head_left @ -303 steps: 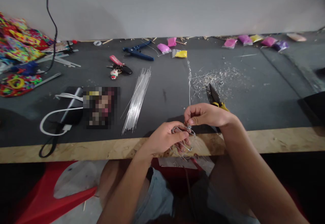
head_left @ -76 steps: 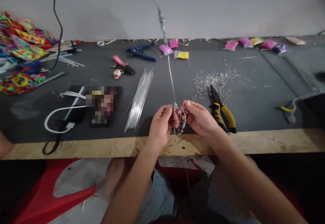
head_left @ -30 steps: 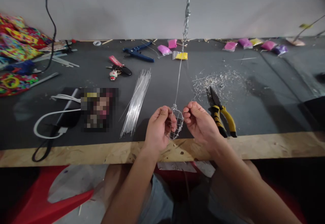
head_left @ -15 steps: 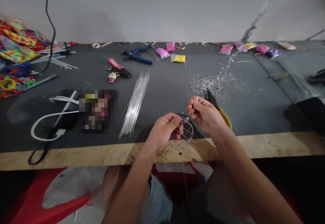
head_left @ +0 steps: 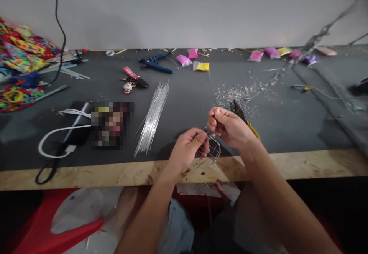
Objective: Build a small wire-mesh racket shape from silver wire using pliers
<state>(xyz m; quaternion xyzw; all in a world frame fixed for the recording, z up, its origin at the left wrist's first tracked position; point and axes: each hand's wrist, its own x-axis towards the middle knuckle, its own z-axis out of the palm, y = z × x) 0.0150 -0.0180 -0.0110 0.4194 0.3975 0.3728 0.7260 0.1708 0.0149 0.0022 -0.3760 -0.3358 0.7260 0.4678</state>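
My left grip (head_left: 188, 148) pinches the wire ring (head_left: 220, 149) above the tabletop (head_left: 304, 165) edge; my right grip (head_left: 232, 127) is pressed together, on what I cannot tell. Swinging of the long twisted wire (head_left: 317, 38) could bend the ring.

wire frame (head_left: 214, 150) | silver, rounded, gridded | blurred twisted stem (head_left: 316, 38) slanting up-right | at table edge (head_left: 115, 175)

No readable text, brands, numbers or signs, pale marks on the pink key tag (head_left: 130, 72) too small and blurred to make out, nothing legible in the pixelated patch (head_left: 112, 125) on the tabletop (head_left: 184, 104).
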